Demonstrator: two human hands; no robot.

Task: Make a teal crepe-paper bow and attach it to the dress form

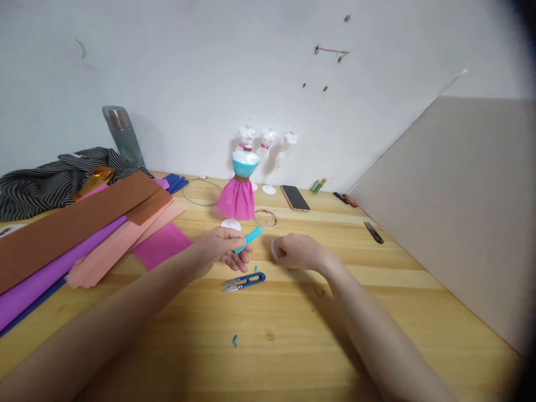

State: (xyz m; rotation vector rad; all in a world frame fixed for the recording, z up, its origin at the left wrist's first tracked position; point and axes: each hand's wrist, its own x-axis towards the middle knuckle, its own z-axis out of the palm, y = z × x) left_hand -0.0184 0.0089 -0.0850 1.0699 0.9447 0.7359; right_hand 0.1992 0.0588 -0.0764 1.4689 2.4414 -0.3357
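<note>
So the little dressed mannequin [237, 198] is the easiest thing to go by here: teal top, brown waist, pink skirt, standing upright on the wooden table [397, 335]. Just in front of it, slightly right of its base, is the teal strip [250, 239]. The person's left hand [228, 248] has that strip pinched between thumb and fingers, palm kinda turned up, strip sticking out at a slant.

The right hand [299, 251] is in front and to the right of the mannequin, bent down around a pale ring [274, 248]. The fingertips are hidden though, so can't tell if it's really gripping that or just touching it.

Further in front of the mannequin are the blue-handled snips [245, 285], blades apart and pointing left, with a teal scrap [235, 340] well beyond them on the same side. Right behind the mannequin there's a row of white dress forms [268, 137]. A phone [295, 197] lies flat to its right, and the pile of colored sheets [75, 229], brown on top, spreads out to its left.
</note>
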